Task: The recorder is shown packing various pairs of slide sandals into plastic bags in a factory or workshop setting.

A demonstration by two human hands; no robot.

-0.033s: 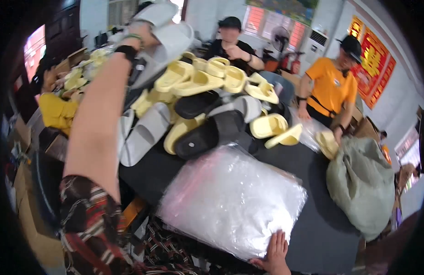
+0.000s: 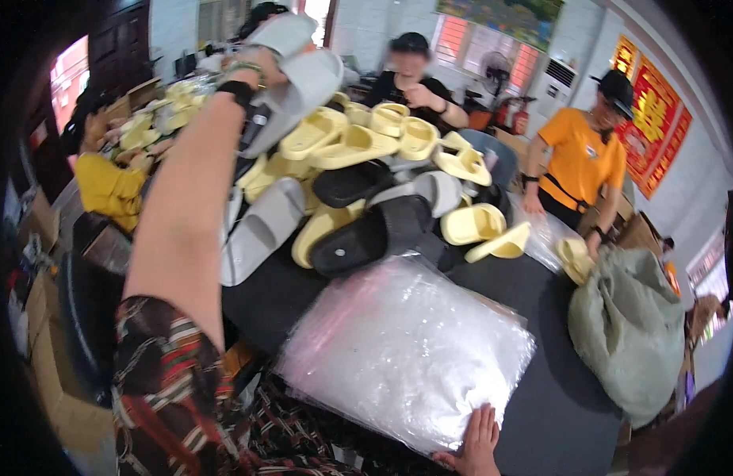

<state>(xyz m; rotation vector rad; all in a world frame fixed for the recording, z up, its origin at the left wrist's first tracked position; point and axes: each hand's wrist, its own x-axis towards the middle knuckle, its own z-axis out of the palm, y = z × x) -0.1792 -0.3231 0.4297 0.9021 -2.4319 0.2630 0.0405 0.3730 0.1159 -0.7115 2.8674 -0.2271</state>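
Note:
My left arm stretches far over the slipper pile, and my left hand (image 2: 262, 67) is closed on a pair of light grey slide slippers (image 2: 309, 79). Most of its fingers are hidden behind them. On the near side of the table, my right hand (image 2: 476, 446) rests with fingers extended on the lower right corner of a stack of clear plastic bags (image 2: 406, 349). Just beyond the bags lie a black slide (image 2: 354, 247), a grey slide (image 2: 263, 230) and several yellow slides (image 2: 354, 147), heaped on one another.
A black table (image 2: 560, 381) carries it all. A grey-green sack (image 2: 628, 333) bulges at its right edge. Beside it, a person in an orange shirt (image 2: 584, 155) handles a yellow slide (image 2: 574, 260) and clear plastic. Other people are at the far side (image 2: 410, 87) and left (image 2: 109, 186).
The whole view has shifted slightly, with the scene sitting a little further right. My left hand stays with the grey slides, and my right hand remains on the bags.

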